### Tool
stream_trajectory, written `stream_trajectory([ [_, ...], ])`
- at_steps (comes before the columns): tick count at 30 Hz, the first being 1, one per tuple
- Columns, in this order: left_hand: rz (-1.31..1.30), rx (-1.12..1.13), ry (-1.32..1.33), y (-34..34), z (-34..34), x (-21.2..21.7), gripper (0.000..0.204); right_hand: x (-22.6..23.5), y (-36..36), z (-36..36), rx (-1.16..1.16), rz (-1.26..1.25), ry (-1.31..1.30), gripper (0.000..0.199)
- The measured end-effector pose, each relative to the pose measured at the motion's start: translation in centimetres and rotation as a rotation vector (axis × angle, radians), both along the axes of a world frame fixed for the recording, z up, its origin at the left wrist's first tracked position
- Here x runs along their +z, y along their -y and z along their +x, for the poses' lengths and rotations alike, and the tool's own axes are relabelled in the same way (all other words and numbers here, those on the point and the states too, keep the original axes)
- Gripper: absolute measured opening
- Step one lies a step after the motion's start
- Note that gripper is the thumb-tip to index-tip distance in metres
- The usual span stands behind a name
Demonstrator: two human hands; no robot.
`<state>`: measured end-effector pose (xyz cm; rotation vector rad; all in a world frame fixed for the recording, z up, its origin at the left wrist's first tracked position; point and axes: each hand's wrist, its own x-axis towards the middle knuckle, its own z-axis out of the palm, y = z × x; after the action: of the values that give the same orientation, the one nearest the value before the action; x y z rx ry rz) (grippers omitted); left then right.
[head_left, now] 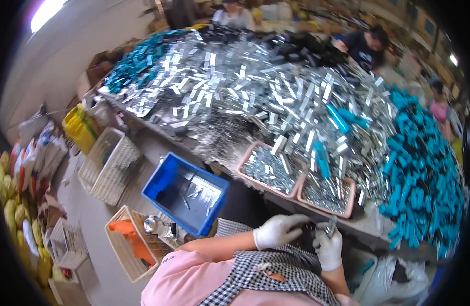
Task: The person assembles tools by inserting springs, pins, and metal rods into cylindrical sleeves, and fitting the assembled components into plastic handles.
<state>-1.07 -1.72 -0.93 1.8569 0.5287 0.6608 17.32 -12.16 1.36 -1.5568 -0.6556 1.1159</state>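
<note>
My left hand (280,231), in a white glove, is in front of my body with its fingers stretched toward the right; I see nothing held in it. Close by, my gloved right hand (328,250) is closed on a small shiny metal piece (332,223) that sticks up past the fingertips. A dark patch lies between the two hands, too shadowed to make out. Just beyond them, at the table's edge, stand two pink trays, the left tray (240,169) and the right tray (352,196), filled with small metal parts.
Silvery metal pieces (209,97) heap the table, with teal pieces (423,168) at right and black ones (306,46) at the back. A blue bin (158,201) and cream baskets (123,245) stand at left. Co-workers (368,48) are across the table.
</note>
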Motion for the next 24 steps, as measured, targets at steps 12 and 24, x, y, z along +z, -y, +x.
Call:
stream_trajectory([
  [12, -0.964, 0.247, 0.153, -2.0, -2.4, -2.8, 0.026, 2.1, -7.8, 6.4, 0.227, 0.038, 0.356, 0.019],
  [24, -0.333, 0.018, -0.285, -4.5, -5.6, 0.2, 0.037, 4.1, -10.6, 10.1, 0.81, -0.062, 1.093, 0.045],
])
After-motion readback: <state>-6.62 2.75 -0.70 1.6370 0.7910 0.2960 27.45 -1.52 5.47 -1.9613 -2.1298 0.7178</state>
